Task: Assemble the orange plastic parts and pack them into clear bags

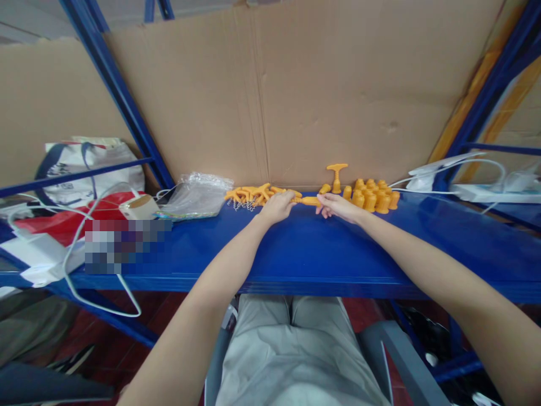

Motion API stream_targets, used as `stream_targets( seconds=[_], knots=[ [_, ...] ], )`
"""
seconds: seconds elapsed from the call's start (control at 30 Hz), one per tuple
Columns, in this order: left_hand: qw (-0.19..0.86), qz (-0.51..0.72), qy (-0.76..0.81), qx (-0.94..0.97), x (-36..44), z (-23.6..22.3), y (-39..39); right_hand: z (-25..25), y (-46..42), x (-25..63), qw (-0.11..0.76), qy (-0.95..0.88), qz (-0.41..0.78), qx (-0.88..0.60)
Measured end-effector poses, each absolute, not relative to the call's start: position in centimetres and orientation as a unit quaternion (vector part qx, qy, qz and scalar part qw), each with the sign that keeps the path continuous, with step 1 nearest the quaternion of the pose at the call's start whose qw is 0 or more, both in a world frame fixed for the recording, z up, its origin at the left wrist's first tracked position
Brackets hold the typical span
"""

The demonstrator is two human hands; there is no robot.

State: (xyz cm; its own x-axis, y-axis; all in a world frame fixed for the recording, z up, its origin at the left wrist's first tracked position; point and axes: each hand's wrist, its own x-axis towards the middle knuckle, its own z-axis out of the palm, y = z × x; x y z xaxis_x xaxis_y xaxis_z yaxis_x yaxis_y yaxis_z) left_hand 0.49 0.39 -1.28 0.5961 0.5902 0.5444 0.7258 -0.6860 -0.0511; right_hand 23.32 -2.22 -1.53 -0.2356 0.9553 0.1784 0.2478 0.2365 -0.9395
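Observation:
An orange plastic piece (310, 201) bridges my two hands just above the blue shelf. My left hand (278, 207) is closed round its left end, which looks thin and is partly hidden by the fingers. At its thicker right end, my right hand (338, 207) pinches with thumb and fingertips. Beside my left hand lies a pile of orange T-shaped handles (253, 194) with short metal chains (244, 206). Behind my right hand, one orange T-handle (337, 175) stands upright. Several orange bell-shaped caps (372, 198) stand in a cluster to its right.
A clear plastic bag (198, 194) lies left of the pile. Farther left are a red bag (105, 210), a white tote (93, 169) and white cables (70, 254). A white power strip (477, 193) sits at the right. Cardboard (338, 84) stands behind the blue shelf (304, 256).

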Motion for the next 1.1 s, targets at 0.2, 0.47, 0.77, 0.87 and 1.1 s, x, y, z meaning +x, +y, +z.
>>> stream_targets(
  seconds=[0.2, 0.47, 0.77, 0.87, 1.1],
  knots=[
    [0.161, -0.238, -0.376, -0.881, 0.59, -1.12, 0.11, -1.64, -2.1, 23.71, 0.429, -0.686, 0.413, -0.419],
    [0.199, -0.234, -0.37, -0.877, 0.92, -0.89, -0.51, -1.98, -1.95, 22.89, 0.434, -0.626, 0.444, -0.472],
    [0.167, -0.248, -0.371, -0.879, 0.84, -1.34, -0.02, -1.39, -2.51, 23.57, 0.424, -0.638, 0.475, -0.433],
    [0.159, -0.24, -0.376, -0.881, 0.9, -1.28, -0.12, -1.44, -2.61, 23.53, 0.435, -0.636, 0.47, -0.431],
    [0.167, -0.239, -0.375, -0.88, 0.97, -1.28, -0.15, -1.51, -2.68, 22.88, 0.432, -0.616, 0.481, -0.449]
  ],
)
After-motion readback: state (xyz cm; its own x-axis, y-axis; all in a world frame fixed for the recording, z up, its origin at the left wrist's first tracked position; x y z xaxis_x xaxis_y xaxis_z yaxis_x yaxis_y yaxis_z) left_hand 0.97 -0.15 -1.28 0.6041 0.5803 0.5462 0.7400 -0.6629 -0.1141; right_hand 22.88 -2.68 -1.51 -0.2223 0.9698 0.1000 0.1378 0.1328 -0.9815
